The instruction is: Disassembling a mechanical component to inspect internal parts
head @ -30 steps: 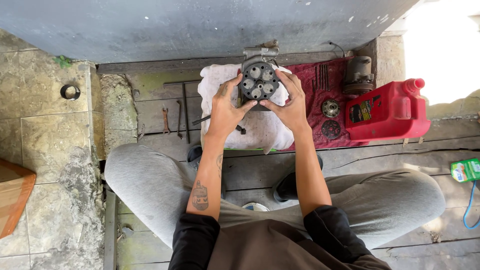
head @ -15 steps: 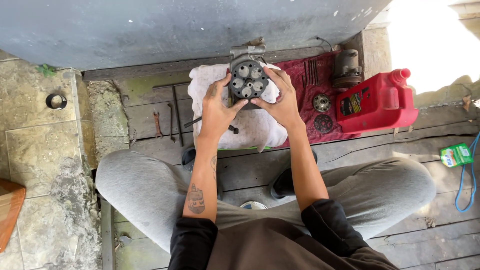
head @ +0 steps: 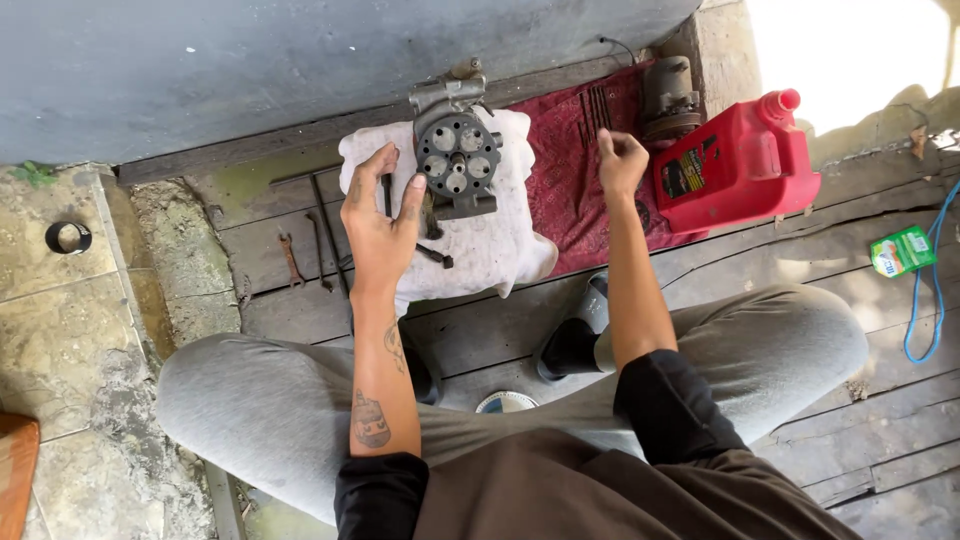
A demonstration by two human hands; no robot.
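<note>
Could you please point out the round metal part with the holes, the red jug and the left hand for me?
Metal part (head: 457,157), head view: middle of its round holed face.
Red jug (head: 738,165), head view: middle of its side.
Left hand (head: 378,220), head view: back of the hand.

Two bare hands seen from above, left hand and right hand, black sleeves pushed up to the elbows, dark tattoos were inked along the left forearm, light grey trousers and dark slip-on shoes were worn.
</note>
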